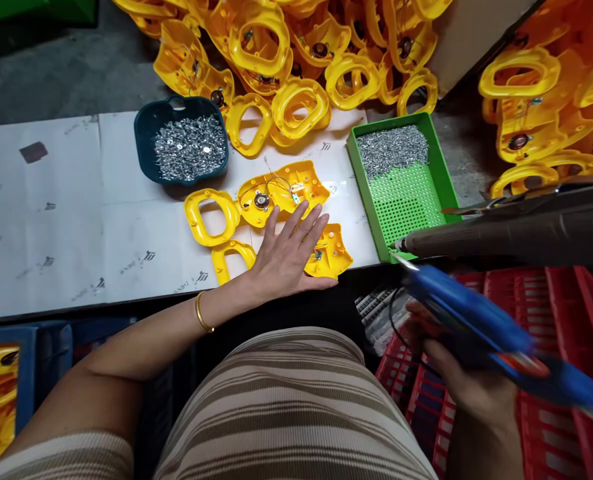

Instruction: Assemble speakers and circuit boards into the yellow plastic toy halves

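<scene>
My left hand lies with fingers spread, palm down, over a yellow plastic shell near the table edge, hiding much of it. Just beyond the fingertips sits another yellow shell with a round dark part and thin wires inside. Their oval loop ends, an upper loop and a lower loop, point left. At the lower right, my right hand is wrapped round a blue glue gun, blurred by motion. Its pale metal tip points up and left, close to the green tray's near corner.
A dark teal tub and a green tray hold small metal screws. Yellow shells are heaped behind, with more shells at right. A dark power screwdriver juts in from the right above red crates.
</scene>
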A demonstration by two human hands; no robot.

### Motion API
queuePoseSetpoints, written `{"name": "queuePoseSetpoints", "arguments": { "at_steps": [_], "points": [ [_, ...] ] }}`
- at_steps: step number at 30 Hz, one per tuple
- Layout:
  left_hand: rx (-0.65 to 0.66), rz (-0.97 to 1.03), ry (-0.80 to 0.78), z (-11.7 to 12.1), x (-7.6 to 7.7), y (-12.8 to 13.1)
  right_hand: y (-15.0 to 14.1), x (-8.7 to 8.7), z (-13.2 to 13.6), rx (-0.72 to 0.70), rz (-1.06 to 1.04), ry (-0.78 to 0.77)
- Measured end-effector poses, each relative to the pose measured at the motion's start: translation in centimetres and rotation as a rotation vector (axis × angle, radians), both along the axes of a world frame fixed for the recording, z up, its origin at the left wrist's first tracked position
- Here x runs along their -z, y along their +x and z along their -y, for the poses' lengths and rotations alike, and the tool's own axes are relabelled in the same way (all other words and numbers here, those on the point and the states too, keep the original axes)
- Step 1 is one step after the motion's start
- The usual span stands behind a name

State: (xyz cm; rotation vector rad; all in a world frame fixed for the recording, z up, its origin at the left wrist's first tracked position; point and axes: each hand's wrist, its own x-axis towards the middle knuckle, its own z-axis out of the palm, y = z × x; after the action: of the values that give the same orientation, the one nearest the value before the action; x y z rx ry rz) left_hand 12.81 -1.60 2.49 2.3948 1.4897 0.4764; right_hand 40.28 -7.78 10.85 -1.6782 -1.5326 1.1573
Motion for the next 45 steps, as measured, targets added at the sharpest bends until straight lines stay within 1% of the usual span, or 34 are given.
{"name": "queuePoseSetpoints", "arguments": {
  "at_steps": [2, 4, 7, 11, 14, 17, 19, 25, 30, 33, 39, 45],
  "points": [
    [0.0, 0.002, -0.018, -0.1, -0.1, 0.0, -1.2, 0.3, -0.9, -0.124, -0.033, -0.008],
    [-0.002, -0.002, -0.036, -0.2, -0.2, 0.0, -1.8, 0.7, -2.0, -0.227, -0.052, 0.007],
    [0.002, -0.015, -0.055, -0.2, -0.4, 0.2, -2.0, 1.0, -2.9, -0.266, -0.028, 0.022],
    [-0.006, -0.031, -0.065, -0.2, -0.6, 0.3, -1.7, 1.2, -2.9, -0.255, -0.005, -0.024],
    [-0.013, -0.055, -0.061, -0.2, -0.6, 0.3, -1.5, 1.4, -2.7, -0.25, -0.026, -0.113],
    [-0.021, -0.091, -0.059, -0.2, -0.8, 0.3, -1.3, 1.6, -2.7, -0.215, 0.005, -0.209],
    [-0.023, -0.103, -0.059, -0.2, -0.8, 0.4, -1.3, 1.6, -2.7, -0.206, 0.03, -0.234],
    [-0.01, -0.103, -0.056, -0.2, -0.9, 0.3, -1.7, 0.9, -3.0, -0.217, 0.104, -0.205],
    [0.0, -0.091, -0.056, -0.2, -0.9, 0.3, -2.1, 0.2, -3.2, -0.193, 0.18, -0.211],
    [0.002, -0.086, -0.059, -0.2, -0.9, 0.3, -2.2, 0.2, -3.2, -0.202, 0.208, -0.179],
    [0.003, -0.094, -0.066, -0.3, -0.9, 0.3, -1.7, 0.4, -3.2, -0.275, 0.261, -0.157],
    [-0.003, -0.109, -0.076, -0.3, -1.1, 0.4, -1.8, 0.2, -3.1, -0.281, 0.279, -0.15]
  ]
}}
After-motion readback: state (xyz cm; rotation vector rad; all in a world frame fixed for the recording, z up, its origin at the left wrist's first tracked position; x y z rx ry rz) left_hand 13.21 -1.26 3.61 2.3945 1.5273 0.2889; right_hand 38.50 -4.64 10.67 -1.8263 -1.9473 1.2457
